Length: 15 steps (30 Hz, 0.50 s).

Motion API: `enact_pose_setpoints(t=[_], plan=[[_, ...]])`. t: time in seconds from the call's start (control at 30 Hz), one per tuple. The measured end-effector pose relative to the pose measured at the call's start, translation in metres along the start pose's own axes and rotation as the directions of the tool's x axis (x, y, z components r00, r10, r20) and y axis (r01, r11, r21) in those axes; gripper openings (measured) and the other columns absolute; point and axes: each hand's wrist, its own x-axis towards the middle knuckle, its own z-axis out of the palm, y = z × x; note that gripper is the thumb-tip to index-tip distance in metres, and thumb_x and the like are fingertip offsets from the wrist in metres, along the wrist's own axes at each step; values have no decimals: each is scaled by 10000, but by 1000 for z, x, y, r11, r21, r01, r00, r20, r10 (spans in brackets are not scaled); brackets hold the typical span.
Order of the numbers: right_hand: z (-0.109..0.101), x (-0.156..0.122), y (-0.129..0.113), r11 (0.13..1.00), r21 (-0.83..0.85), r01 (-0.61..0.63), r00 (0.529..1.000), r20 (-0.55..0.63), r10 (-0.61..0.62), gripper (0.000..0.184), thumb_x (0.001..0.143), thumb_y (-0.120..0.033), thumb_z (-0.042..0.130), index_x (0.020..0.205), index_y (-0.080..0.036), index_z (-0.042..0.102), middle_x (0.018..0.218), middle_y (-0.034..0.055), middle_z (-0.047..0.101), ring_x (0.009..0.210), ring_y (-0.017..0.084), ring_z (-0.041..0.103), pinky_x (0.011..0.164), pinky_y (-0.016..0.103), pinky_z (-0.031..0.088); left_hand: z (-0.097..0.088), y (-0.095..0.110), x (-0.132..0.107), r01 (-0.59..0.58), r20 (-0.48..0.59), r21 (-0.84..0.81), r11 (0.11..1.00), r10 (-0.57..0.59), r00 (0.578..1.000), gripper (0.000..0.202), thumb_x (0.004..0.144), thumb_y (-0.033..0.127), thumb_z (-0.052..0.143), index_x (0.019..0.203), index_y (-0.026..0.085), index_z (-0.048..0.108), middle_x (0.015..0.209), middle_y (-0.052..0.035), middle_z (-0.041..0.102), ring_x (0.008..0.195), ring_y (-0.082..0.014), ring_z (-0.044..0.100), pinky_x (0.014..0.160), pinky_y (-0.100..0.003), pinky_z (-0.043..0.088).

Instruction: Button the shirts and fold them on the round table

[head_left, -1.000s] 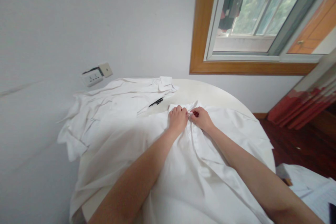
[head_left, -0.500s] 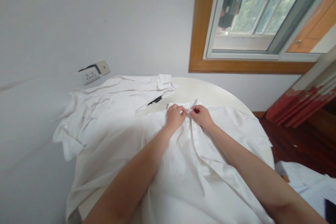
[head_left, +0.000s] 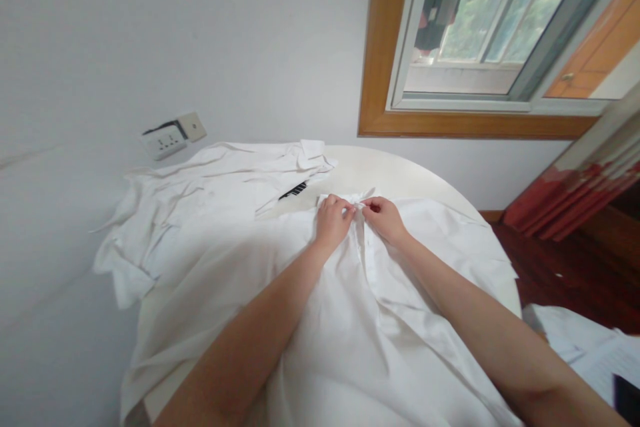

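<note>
Drawing slightly closer together, the left hand [head_left: 331, 221] and right hand [head_left: 384, 219] are each pinching the front opening of the white shirt [head_left: 360, 327], keeping its edges aligned.

Both hands, left [head_left: 331, 223] and right [head_left: 384, 220], pinch the white shirt [head_left: 350, 320] at its collar.

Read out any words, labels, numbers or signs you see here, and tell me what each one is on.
No text here can be read.
The black tag on the far white shirt: pale marks, too small and blurred to read.
The wall socket: no legible marking.
The papers at lower right: too blurred to tell.
The near white shirt, pinched by the left hand and right hand: no print shows.
</note>
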Motion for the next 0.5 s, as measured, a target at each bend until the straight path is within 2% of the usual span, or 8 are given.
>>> enact_pose_setpoints(t=[0.1,0.33,0.5], plan=[[5,-3,5,999,-45,-28,1000,13,29,233,694,-297,523,721,-143,695,616,8,611,576,128,508,555,233,368,0,-2,1,12,-4,-60,998,-12,1000,44,810,209,635,802,190,674,870,-47,567,895,-186,553,863,-323,443],[9,-5,16,999,-47,7,999,-32,-8,268,717,-301,508,781,-138,711,675,19,642,595,129,518,586,237,390,0,-4,3,9,-11,-157,988,-11,1000,33,804,194,644,799,174,671,850,-42,569,874,-172,570,852,-308,456],[10,-6,17,999,-47,4,999,-41,-6,273,720,-291,508,809,-140,717,728,29,660,640,142,549,624,249,412,-7,0,1,-67,5,-144,987,68,998,39,814,181,633,794,185,667,825,-27,574,857,-163,563,831,-292,452]])
